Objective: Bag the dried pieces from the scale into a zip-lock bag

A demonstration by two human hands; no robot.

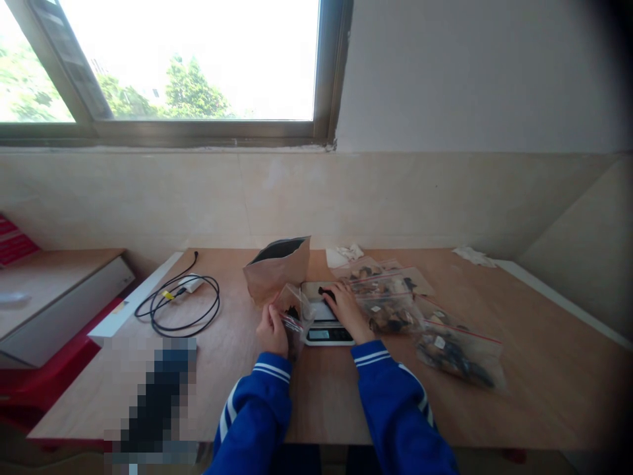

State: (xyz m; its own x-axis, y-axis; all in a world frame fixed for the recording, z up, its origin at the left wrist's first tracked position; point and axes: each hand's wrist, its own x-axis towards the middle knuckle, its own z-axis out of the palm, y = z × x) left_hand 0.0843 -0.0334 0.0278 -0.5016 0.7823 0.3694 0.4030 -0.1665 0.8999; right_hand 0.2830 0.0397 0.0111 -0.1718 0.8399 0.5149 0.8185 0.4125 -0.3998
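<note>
My left hand (pixel 272 331) is closed on the edge of a clear zip bag (pixel 293 305) that has dark pieces inside. Over the pan of a small white digital scale (pixel 330 335), my right hand (pixel 346 306) pinches a small black piece (pixel 325 292); I cannot make out its kind. The scale's display faces me, and my right hand hides part of its pan. Just behind the clear bag stands a brown paper pouch (pixel 277 276), its top gaping to show a dark inside.
Several clear zip bags (pixel 390 310) of brown and black pieces lie right of the scale, one bag (pixel 457 356) nearer me. A coiled black cable (pixel 185 323) with a white plug lies left. Crumpled tissue (pixel 352 252) rests at the back, near the wall (pixel 395 198). A blurred-out patch covers the table's front left.
</note>
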